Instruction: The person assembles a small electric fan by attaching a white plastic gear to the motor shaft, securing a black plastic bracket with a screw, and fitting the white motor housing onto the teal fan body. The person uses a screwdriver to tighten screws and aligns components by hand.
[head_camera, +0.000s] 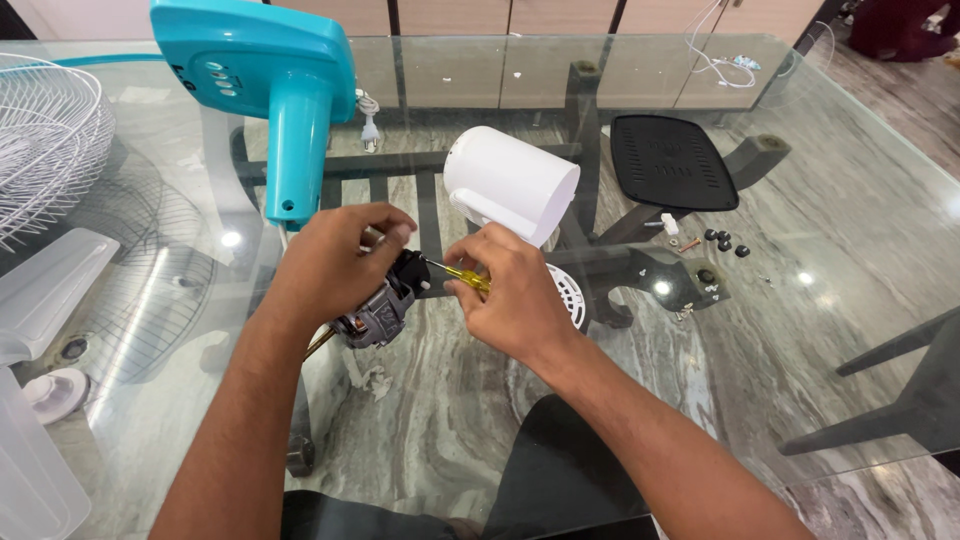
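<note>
My left hand (335, 262) grips a small grey and black fan motor (385, 305) held just above the glass table (820, 200). A yellow-handled screwdriver (462, 277) sits in my right hand (515, 295), its tip touching the motor's black end. A white cylindrical motor cover (510, 183) lies just behind my right hand. To the left of it rests the turquoise fan stand and base (265, 75), on its side.
A white wire fan guard (45, 140) lies at the far left, with translucent fan blades (40, 290) below it. A black oval plate (672, 160) and several small screws and knobs (720, 240) lie to the right. A white grille disc (570, 292) sits beneath my right hand.
</note>
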